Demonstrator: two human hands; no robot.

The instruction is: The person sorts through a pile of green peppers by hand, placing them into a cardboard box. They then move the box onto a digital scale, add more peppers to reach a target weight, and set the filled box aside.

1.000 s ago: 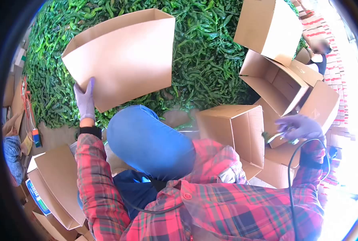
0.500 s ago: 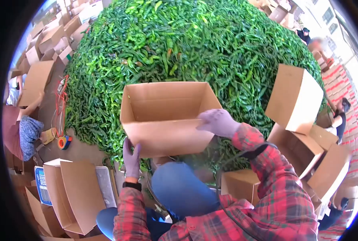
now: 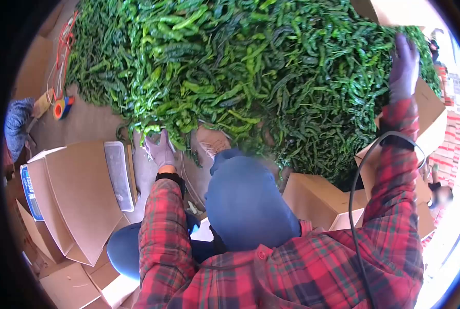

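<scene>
The purple-gloved fingers [image 3: 157, 140] of the left hand [image 3: 161, 152] are poking into the near edge of a big heap of long green peppers [image 3: 250, 77]. I cannot tell if they are pinching one. The fingers [image 3: 402, 49] of the right hand [image 3: 404, 67] are lying straight and close together on top of the peppers, well apart from the left ones. A brown cardboard box [image 3: 70, 195] is leaning just left of the left wrist. An orange tape roll [image 3: 61, 108] is lying farther left.
</scene>
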